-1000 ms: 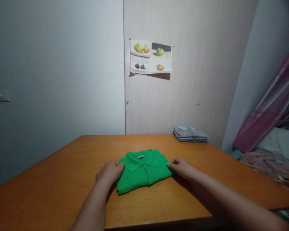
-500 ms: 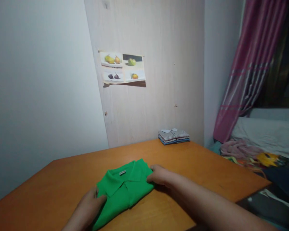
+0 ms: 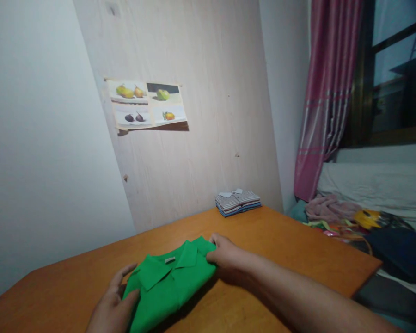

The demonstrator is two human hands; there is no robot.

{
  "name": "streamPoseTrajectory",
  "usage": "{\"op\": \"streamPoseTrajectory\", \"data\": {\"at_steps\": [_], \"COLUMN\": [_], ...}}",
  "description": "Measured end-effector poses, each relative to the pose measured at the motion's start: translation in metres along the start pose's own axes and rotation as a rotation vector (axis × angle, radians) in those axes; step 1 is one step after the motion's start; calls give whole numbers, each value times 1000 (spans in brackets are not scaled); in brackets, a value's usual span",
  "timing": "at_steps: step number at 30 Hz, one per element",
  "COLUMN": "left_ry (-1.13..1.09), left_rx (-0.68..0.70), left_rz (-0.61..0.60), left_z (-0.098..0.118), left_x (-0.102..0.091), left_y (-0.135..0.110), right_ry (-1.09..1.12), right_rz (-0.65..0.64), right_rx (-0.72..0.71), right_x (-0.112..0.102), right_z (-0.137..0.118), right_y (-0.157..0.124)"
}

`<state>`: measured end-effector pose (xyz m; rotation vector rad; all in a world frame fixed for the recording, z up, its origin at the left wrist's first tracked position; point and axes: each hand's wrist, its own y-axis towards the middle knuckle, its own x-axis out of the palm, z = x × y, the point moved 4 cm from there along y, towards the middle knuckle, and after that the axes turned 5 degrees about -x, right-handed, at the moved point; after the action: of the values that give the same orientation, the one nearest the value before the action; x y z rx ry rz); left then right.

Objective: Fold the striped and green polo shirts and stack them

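A folded green polo shirt (image 3: pixel 169 289), its collar and neck label facing up, is at the front of the wooden table. Shadow shows under its near edge, so that side looks raised off the surface. My right hand (image 3: pixel 223 253) pinches the shirt's right shoulder edge, thumb on top. On the opposite side, my left hand (image 3: pixel 113 300) has the shirt's edge between thumb and fingers; its forefinger stretches out past the fabric. The lower end of the shirt runs out of the picture.
A stack of folded striped shirts (image 3: pixel 238 202) lies at the back of the orange-brown table (image 3: pixel 277 240), by the wall. A fruit poster (image 3: pixel 149 105) hangs above. Right of the table are a pink curtain (image 3: pixel 327 101) and a heap of cloth (image 3: pixel 333 208).
The camera has turned to the right. The shirt's near side has come up off the table, and my left hand's fingers have spread further along its edge. My right hand keeps its pinch.
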<state>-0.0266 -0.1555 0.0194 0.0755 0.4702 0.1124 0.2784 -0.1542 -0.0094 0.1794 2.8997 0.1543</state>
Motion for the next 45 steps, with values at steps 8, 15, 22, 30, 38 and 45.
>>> {"op": "streamPoseTrajectory", "data": {"at_steps": [8, 15, 22, 30, 38, 45], "left_ry": [236, 34, -95, -118, -145, -181], "left_rx": [235, 223, 303, 332, 304, 147], "left_rz": [-3, -52, -68, -77, -68, -123], "left_z": [80, 149, 188, 205, 199, 166], "left_x": [84, 179, 261, 326, 366, 382], "left_y": [68, 132, 185, 217, 244, 257], "right_ry": [-123, 181, 341, 439, 506, 542], "right_rz": [222, 419, 529, 681, 708, 666], "right_rx": [-142, -91, -151, -174, -202, -177], "right_x": [-109, -194, -261, -306, -316, -309], "right_z": [-19, -7, 12, 44, 65, 79], "right_y": [73, 120, 156, 186, 203, 202]}}
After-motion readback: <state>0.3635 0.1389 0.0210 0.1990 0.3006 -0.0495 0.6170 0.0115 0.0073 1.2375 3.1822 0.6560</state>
